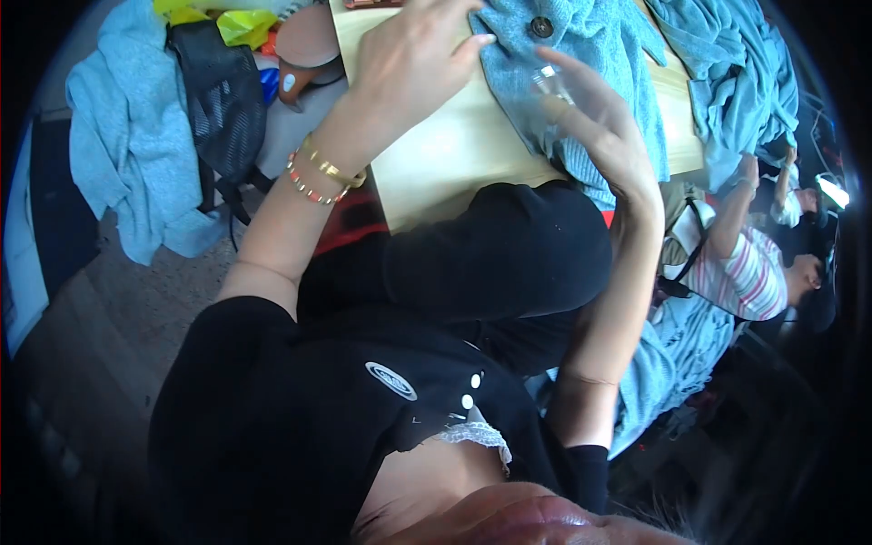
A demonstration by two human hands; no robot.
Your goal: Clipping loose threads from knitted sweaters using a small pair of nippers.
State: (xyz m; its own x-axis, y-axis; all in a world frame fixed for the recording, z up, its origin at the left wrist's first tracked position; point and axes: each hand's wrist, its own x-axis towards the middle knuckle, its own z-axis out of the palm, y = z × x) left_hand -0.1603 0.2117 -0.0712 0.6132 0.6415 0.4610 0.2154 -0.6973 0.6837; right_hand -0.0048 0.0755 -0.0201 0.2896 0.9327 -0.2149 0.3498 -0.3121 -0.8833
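Note:
A blue-grey knit cardigan (599, 45) with a dark round button (541, 26) lies on the pale wooden table (436, 163). My left hand (413, 54) is over the table, beside the cardigan's left edge. Its thumb stands apart from the fingers, which are partly cut off by the top of the picture; nothing shows in them. My right hand (604, 127) is above the cardigan, fingers curled around a small shiny, partly clear thing (549, 82). Motion blur hides what kind of thing it is.
Another blue-grey knit piece (727, 54) lies at the table's right. At left, a similar garment (127, 136) hangs beside a black mesh bag (218, 100) and a round stool-like seat (307, 41). More knitwear (677, 363) is at my right. A person in a striped shirt (740, 272) works there.

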